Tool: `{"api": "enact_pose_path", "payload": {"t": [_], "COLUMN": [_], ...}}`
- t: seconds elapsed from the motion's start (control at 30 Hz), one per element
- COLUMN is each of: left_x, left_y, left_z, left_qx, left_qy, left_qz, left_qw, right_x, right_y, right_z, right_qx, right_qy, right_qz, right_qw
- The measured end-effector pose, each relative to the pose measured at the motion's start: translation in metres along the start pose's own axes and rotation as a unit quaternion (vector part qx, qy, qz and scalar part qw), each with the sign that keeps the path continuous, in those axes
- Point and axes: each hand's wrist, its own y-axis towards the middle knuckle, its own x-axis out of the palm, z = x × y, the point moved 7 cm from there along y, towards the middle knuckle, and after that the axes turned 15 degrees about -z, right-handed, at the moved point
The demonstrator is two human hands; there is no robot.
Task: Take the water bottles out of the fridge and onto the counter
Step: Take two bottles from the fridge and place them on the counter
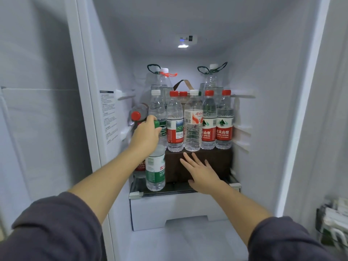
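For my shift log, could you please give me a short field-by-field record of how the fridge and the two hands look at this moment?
left hand: grips the top of the upright green-capped bottle, left of the brown box
right hand: open, holding nothing, in front of the brown box
on the brown box: five small bottles upright in a row, three red-capped, two white-capped
behind them: large handled jugs
counter: not in view

I see a row of bottles (193,129) on the box (221,162), which sits on the fridge shelf (178,187). Jugs (212,80) stand behind them. Left of the box, near the shelf's front edge, stands the front bottle (155,170), its top in my left hand (146,135).
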Motion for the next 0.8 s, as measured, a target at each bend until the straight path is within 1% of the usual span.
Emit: {"api": "enact_pose_path", "payload": {"t": [0.13, 0.3, 0.37, 0.43, 0.5, 0.53, 0.6, 0.67, 0.73, 0.8], "left_x": [0.027, 0.044, 0.048, 0.049, 0.048, 0.048, 0.048, 0.049, 0.051, 0.054], "left_y": [0.000, 0.011, 0.015, 0.016, 0.016, 0.016, 0.015, 0.013, 0.008, -0.001], "left_z": [0.003, 0.002, 0.003, 0.003, 0.001, 0.000, -0.003, -0.011, -0.027, -0.048], "left_qx": [0.003, 0.020, 0.033, 0.042, 0.053, 0.059, 0.069, 0.065, 0.036, -0.011], "left_qy": [-0.062, -0.088, -0.098, -0.110, -0.127, -0.135, -0.149, -0.163, -0.193, -0.198], "left_qz": [-0.036, -0.055, -0.065, -0.066, -0.065, -0.065, -0.065, -0.066, -0.054, -0.016], "left_qw": [0.997, 0.994, 0.993, 0.991, 0.988, 0.987, 0.984, 0.982, 0.979, 0.980], "right_x": [0.003, 0.002, 0.002, -0.001, -0.006, -0.005, 0.001, 0.006, 0.008, 0.007], "right_y": [0.000, -0.002, -0.003, -0.004, -0.004, -0.002, 0.006, 0.013, 0.017, 0.018], "right_z": [-0.002, -0.005, -0.011, -0.017, -0.024, -0.028, -0.039, -0.048, -0.050, -0.049], "right_qx": [-0.019, -0.039, -0.053, -0.057, -0.044, -0.043, -0.056, -0.063, -0.052, -0.041], "right_qy": [0.077, 0.147, 0.197, 0.257, 0.286, 0.317, 0.420, 0.489, 0.511, 0.514], "right_qz": [0.009, 0.024, 0.033, 0.071, 0.122, 0.124, 0.087, 0.071, 0.080, 0.089], "right_qw": [0.997, 0.988, 0.978, 0.962, 0.949, 0.939, 0.902, 0.867, 0.854, 0.852]}}
